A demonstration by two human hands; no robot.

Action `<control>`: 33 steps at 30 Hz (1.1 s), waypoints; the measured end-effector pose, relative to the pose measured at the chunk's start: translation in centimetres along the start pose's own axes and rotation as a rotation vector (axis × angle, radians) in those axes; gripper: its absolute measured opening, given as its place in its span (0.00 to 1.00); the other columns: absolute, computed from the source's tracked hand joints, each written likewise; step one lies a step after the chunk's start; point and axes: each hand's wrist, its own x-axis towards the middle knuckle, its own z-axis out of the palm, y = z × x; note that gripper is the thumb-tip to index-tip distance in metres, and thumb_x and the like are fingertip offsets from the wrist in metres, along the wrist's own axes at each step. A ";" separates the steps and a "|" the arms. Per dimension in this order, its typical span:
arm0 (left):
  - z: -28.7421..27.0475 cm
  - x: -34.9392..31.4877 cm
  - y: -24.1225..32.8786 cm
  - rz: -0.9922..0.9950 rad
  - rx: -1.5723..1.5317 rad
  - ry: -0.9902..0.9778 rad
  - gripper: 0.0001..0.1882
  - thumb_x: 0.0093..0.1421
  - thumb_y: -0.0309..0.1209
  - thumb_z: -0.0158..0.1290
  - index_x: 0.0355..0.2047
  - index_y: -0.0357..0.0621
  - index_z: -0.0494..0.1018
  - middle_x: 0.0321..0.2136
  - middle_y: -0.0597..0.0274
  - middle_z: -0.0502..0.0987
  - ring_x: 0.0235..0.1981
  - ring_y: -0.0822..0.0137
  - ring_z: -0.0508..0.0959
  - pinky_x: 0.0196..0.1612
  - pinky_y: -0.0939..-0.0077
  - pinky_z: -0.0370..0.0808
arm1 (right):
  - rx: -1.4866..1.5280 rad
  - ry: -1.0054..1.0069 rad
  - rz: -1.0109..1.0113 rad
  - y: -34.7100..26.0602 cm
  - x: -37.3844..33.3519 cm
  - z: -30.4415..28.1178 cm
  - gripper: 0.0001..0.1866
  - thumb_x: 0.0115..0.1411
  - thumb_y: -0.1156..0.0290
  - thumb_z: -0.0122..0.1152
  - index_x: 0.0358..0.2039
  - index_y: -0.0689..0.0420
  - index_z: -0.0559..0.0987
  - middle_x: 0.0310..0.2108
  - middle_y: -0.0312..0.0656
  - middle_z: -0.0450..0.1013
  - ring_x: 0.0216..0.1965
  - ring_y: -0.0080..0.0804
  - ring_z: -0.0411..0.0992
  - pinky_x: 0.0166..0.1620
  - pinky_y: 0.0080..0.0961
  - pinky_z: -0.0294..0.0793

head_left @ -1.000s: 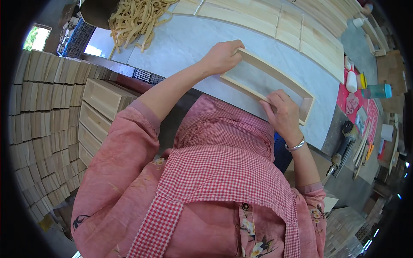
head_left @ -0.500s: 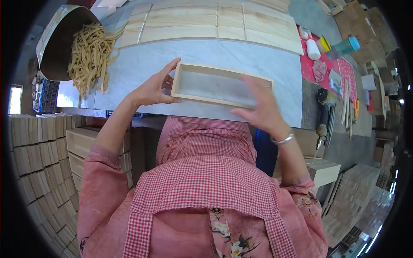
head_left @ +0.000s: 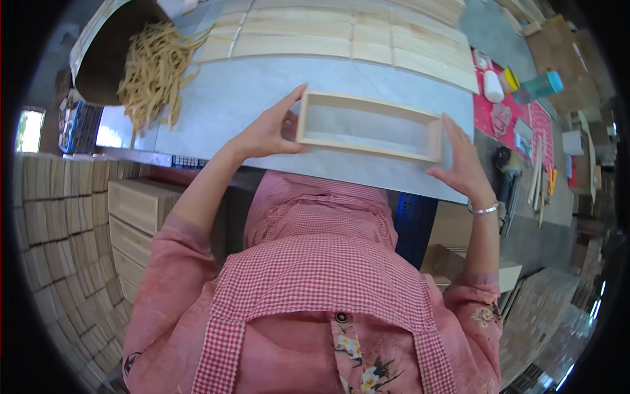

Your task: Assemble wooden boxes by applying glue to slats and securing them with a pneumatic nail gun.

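Observation:
A long, shallow rectangular frame of pale wood [head_left: 374, 107] is between my two hands over the near part of the table. My left hand [head_left: 272, 128] grips its left end, thumb at the near corner and fingers round the far one. At the opposite end, my right hand [head_left: 462, 157] has its fingers along the outer side and its thumb by the near corner. A greyish surface shows inside the frame; whether it is the tabletop or a panel I cannot tell.
Pale wooden boards [head_left: 295, 39] lie across the table's far side. Tan strips [head_left: 154, 72] spill from a container at the left. A white bottle [head_left: 493, 87] and a teal-lidded jar [head_left: 535, 88] stand on pink cloth at right. Stacked wood [head_left: 59, 217] fills the lower left.
My right hand, blurred over the frame's right part before, is now at its right end. The frame and my left hand have shifted slightly right; the whole view has shifted too.

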 end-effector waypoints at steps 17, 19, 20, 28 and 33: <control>2.3 0.9 -0.9 0.097 -0.210 -0.075 0.62 0.45 0.22 0.68 0.75 0.47 0.42 0.66 0.46 0.63 0.60 0.52 0.71 0.61 0.64 0.71 | 0.109 0.643 0.021 -19.0 8.7 14.3 0.13 0.50 0.57 0.66 0.30 0.51 0.77 0.30 0.38 0.70 0.32 0.36 0.70 0.39 0.33 0.69; 2.3 1.1 -1.2 0.081 -0.130 -0.012 0.61 0.46 0.22 0.67 0.75 0.47 0.42 0.66 0.46 0.63 0.60 0.52 0.71 0.61 0.65 0.71 | 0.120 0.642 -0.014 -18.5 8.5 14.2 0.10 0.51 0.60 0.65 0.30 0.51 0.77 0.32 0.38 0.70 0.33 0.35 0.69 0.39 0.32 0.69; 2.2 0.8 -1.4 0.084 -0.129 -0.024 0.61 0.46 0.22 0.67 0.75 0.47 0.42 0.66 0.46 0.63 0.60 0.52 0.71 0.61 0.65 0.71 | 0.115 0.646 -0.003 -18.4 8.2 14.0 0.10 0.51 0.60 0.65 0.30 0.51 0.77 0.32 0.38 0.70 0.33 0.35 0.69 0.39 0.32 0.69; 0.9 0.0 -3.1 0.072 -0.203 -0.007 0.59 0.48 0.29 0.69 0.74 0.42 0.43 0.67 0.44 0.61 0.62 0.52 0.69 0.63 0.63 0.69 | 0.137 0.497 -0.468 -16.5 8.3 14.1 0.04 0.55 0.69 0.58 0.32 0.48 0.77 0.36 0.37 0.71 0.38 0.36 0.70 0.44 0.33 0.69; 1.6 2.2 -1.5 0.264 -0.060 -0.010 0.52 0.49 0.33 0.68 0.70 0.37 0.53 0.64 0.47 0.64 0.62 0.53 0.67 0.66 0.63 0.64 | 0.322 0.375 -0.484 -15.9 8.3 11.1 0.11 0.55 0.75 0.58 0.40 0.54 0.81 0.40 0.37 0.75 0.35 0.36 0.72 0.47 0.33 0.72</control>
